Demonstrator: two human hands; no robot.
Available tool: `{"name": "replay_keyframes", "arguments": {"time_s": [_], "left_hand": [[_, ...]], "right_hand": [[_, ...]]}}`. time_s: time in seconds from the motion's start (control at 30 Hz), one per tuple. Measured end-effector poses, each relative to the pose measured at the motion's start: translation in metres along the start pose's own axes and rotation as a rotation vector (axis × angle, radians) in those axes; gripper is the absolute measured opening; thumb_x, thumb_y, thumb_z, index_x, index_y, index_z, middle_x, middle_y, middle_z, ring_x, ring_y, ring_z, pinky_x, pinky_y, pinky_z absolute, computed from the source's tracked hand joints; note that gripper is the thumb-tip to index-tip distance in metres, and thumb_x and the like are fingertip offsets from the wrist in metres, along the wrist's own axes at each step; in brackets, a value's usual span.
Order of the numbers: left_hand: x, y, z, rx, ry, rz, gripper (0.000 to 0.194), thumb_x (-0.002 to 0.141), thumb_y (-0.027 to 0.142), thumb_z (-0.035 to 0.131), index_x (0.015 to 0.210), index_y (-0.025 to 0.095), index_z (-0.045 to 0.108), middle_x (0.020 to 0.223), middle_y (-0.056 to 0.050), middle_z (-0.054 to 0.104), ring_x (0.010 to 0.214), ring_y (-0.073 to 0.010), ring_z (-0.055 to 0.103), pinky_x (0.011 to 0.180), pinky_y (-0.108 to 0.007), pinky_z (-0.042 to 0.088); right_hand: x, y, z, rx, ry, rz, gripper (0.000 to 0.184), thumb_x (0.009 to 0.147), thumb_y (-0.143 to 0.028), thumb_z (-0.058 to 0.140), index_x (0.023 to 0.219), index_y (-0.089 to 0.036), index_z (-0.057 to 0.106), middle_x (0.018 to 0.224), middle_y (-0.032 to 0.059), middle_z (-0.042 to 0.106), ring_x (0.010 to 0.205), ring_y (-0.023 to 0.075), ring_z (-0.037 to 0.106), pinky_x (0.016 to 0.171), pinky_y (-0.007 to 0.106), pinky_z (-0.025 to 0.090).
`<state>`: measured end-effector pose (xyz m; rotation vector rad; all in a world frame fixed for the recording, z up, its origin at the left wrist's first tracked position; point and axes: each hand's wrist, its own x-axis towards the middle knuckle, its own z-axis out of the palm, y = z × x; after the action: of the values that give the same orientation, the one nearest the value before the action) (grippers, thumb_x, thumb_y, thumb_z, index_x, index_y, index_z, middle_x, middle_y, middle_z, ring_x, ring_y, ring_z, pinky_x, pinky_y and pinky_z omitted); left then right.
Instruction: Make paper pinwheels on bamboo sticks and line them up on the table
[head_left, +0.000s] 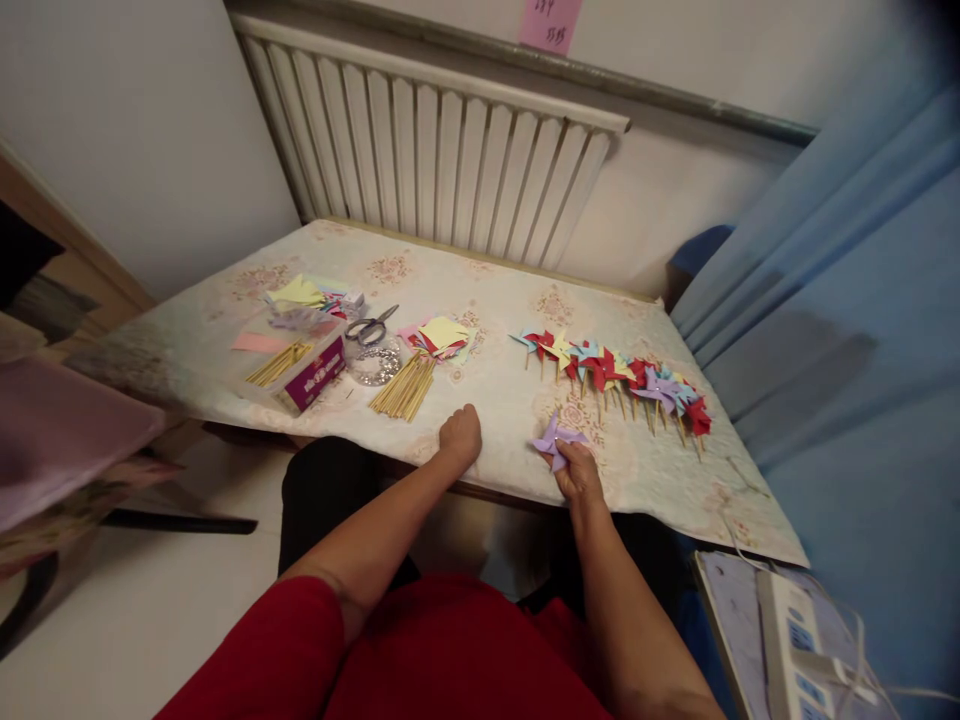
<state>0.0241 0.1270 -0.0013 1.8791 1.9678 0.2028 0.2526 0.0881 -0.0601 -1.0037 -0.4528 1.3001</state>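
A purple paper pinwheel point(556, 440) is pinched in the fingers of my right hand point(580, 472), just above the front of the table. My left hand point(461, 437) rests curled into a fist near the table's front edge; whether anything is inside it cannot be seen. A row of finished pinwheels point(604, 368) in red, yellow, blue and purple lies on the table beyond my right hand. Left of my left hand lie a bundle of thin sticks point(405, 388) and a stack of coloured paper pieces point(444, 338).
A box of sticks point(322, 372), scissors point(367, 328), a clear round container of small shiny pieces point(377, 362) and more cut paper point(298, 293) occupy the table's left part. A radiator point(450, 160) stands behind. A power strip point(795, 640) is at lower right, beside a blue curtain point(847, 300).
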Motion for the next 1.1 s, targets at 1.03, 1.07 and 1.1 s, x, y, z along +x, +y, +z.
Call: {"name": "replay_keyframes", "arguments": {"time_s": [1.03,1.07,1.1], "left_hand": [[-0.081,0.009,-0.079,-1.566,-0.187,0.113,0.026,0.073,0.023,0.057,0.098,0.015,0.058,0.058,0.005,0.051,0.038,-0.0030,0.029,0.039,-0.019,0.013],[-0.083,0.009,-0.079,-1.568,-0.182,0.114,0.024,0.073,0.023,0.057,0.096,0.016,0.057,0.058,0.005,0.051,0.038,-0.0033,0.031,0.039,-0.020,0.014],[-0.084,0.009,-0.080,-1.574,-0.179,0.114,0.022,0.073,0.022,0.058,0.094,0.016,0.057,0.058,0.005,0.052,0.038,-0.0036,0.032,0.038,-0.020,0.016]], "right_hand": [[0.001,0.000,0.000,0.045,0.006,0.017,0.028,0.057,-0.014,0.082,0.072,-0.017,0.058,0.081,0.0004,0.069,0.076,0.0158,0.067,0.078,0.041,0.062],[0.001,0.000,0.000,0.046,0.008,0.016,0.028,0.057,-0.014,0.082,0.071,-0.017,0.058,0.080,0.0002,0.069,0.075,0.0156,0.067,0.078,0.041,0.062],[0.001,0.000,0.000,0.048,0.009,0.014,0.027,0.057,-0.014,0.081,0.071,-0.017,0.058,0.080,0.0001,0.069,0.075,0.0154,0.067,0.077,0.040,0.062]]}}
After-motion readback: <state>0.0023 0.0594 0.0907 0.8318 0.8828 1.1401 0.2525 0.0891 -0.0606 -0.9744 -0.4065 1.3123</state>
